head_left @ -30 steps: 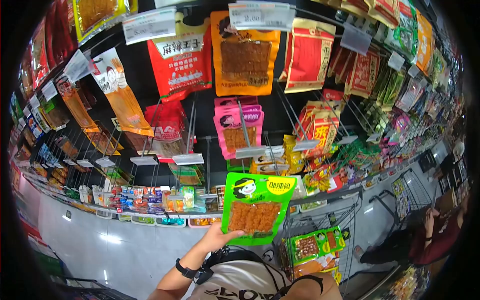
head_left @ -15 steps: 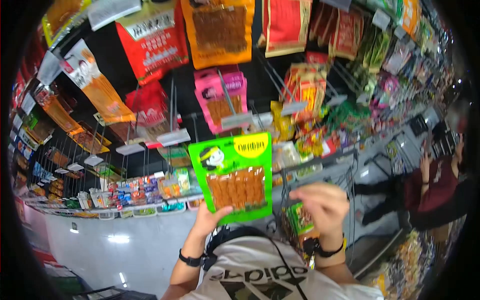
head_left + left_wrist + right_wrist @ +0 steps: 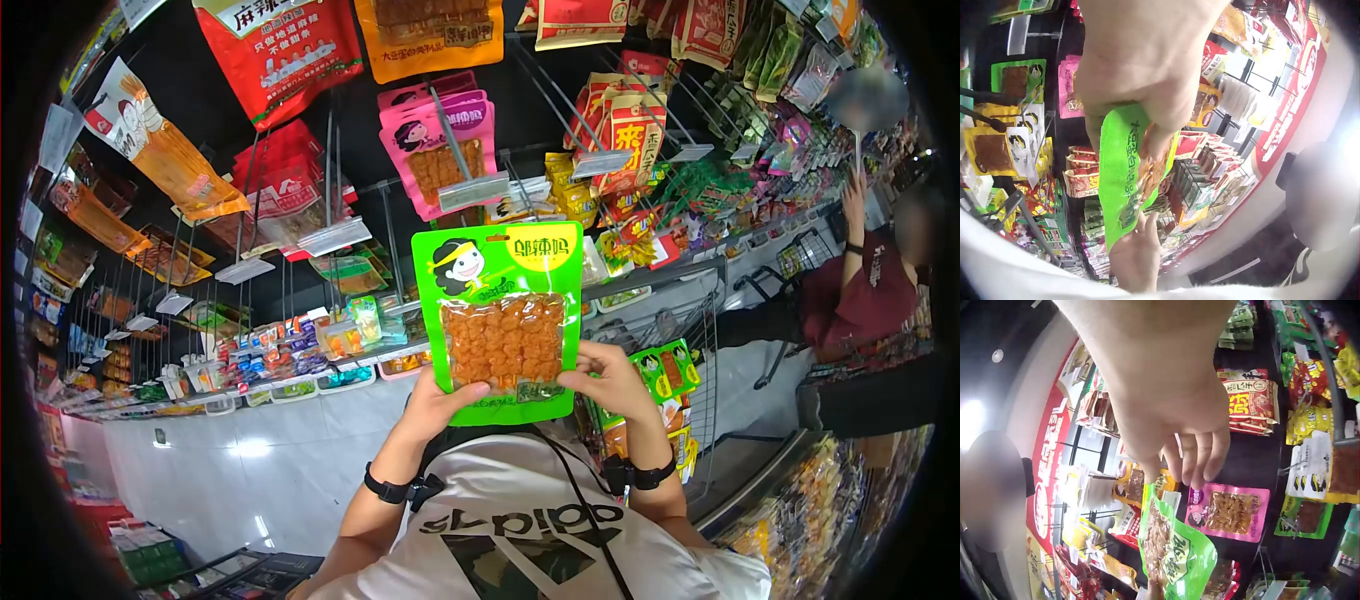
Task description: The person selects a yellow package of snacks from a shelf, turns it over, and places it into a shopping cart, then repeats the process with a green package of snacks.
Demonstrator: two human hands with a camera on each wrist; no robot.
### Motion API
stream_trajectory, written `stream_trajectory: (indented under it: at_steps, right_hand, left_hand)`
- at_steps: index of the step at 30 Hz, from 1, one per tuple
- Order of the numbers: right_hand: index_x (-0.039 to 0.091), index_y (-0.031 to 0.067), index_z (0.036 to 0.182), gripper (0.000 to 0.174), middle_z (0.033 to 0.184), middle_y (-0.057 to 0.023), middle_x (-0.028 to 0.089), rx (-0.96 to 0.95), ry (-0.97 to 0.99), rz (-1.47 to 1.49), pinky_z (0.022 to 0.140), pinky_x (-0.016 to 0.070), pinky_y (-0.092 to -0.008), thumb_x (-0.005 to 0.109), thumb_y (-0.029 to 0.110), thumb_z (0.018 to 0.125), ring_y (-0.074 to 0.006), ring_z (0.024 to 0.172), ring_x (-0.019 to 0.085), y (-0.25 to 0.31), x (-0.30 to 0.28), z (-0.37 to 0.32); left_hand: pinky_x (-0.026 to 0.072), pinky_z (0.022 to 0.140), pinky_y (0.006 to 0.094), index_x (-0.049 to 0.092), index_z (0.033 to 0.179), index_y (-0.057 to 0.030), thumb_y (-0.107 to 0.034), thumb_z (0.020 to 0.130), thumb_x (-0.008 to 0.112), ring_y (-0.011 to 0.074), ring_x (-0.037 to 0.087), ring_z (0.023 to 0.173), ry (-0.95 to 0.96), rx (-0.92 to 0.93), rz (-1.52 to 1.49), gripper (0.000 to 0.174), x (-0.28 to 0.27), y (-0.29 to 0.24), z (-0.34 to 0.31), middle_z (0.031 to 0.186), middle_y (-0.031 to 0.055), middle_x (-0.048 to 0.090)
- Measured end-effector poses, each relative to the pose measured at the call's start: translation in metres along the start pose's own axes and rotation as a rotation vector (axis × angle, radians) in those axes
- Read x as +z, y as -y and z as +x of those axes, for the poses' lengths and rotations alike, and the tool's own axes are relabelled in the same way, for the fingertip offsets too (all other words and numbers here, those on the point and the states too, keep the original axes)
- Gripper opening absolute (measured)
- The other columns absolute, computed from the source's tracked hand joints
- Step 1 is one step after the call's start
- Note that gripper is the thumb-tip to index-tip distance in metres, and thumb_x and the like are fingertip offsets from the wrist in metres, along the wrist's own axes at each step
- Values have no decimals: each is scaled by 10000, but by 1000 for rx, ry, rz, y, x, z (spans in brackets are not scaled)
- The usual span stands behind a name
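Observation:
A green snack packet is held upright in front of the chest, its clear window showing reddish-brown food pieces. My left hand grips its lower left corner, thumb across the front. At the lower right corner, my right hand pinches the edge with the thumb in front. In the left wrist view the packet is seen from its bottom edge, with the right hand at its far end. The right wrist view shows the packet below the right hand, whose other fingers stand apart from it.
Ahead, pink packets, red bags and an orange packet hang on rack hooks. A wire cart at my right holds several packets. Further right stands a person in a dark red top. Grey floor lies to the left.
My right hand has come up from below to the packet's lower right corner. The left hand has kept its grip. The view has tilted down, so the racks sit higher.

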State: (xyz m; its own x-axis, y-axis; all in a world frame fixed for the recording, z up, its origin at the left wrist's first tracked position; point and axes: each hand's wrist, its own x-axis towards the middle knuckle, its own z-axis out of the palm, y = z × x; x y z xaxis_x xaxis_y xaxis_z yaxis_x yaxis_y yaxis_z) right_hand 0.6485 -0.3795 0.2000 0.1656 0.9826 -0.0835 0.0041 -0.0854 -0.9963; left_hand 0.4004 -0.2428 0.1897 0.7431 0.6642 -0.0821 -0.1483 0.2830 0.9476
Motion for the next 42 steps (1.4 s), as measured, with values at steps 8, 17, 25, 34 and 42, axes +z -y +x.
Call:
stream_trajectory:
  at_steps: [8,17,25,34,42]
  right_hand:
    - [620,-39,1255,405,1163,-55,689,58,-27,290,893,506,-298,737,89,890,-122,1030,623,-4,26,12]
    - [595,-34,1280,466,1195,-62,674,31,-44,262,933,492,-307,756,72,856,-139,1062,614,-10,11,8]
    - [607,-29,1261,435,1153,-56,678,3,-33,252,880,508,-296,747,78,864,-120,1014,613,-13,15,10]
    - [605,-26,1260,410,1137,-50,686,143,-308,141,898,498,-299,729,43,875,-133,1038,612,-23,32,-17]
    - [592,-37,1266,428,1171,-80,675,151,-458,113,895,502,-309,733,31,868,-150,1034,619,-16,37,-41]
  left_hand:
    - [495,955,336,533,1326,16,-29,864,742,156,611,1087,114,-40,71,509,2,2,21,1216,65,648]
    - [507,889,294,637,1195,10,-11,881,719,117,628,1004,296,-54,194,325,-4,4,51,1113,46,698]
    - [501,893,295,648,1191,7,19,890,672,120,630,1010,422,-34,204,301,-19,-9,59,1112,53,704]
    - [506,871,292,670,1138,22,-70,914,703,125,637,960,511,-94,238,245,-13,7,66,1072,50,716]
    - [516,867,297,700,1101,-8,-72,910,711,132,667,951,463,-161,118,202,13,20,62,1040,59,740]
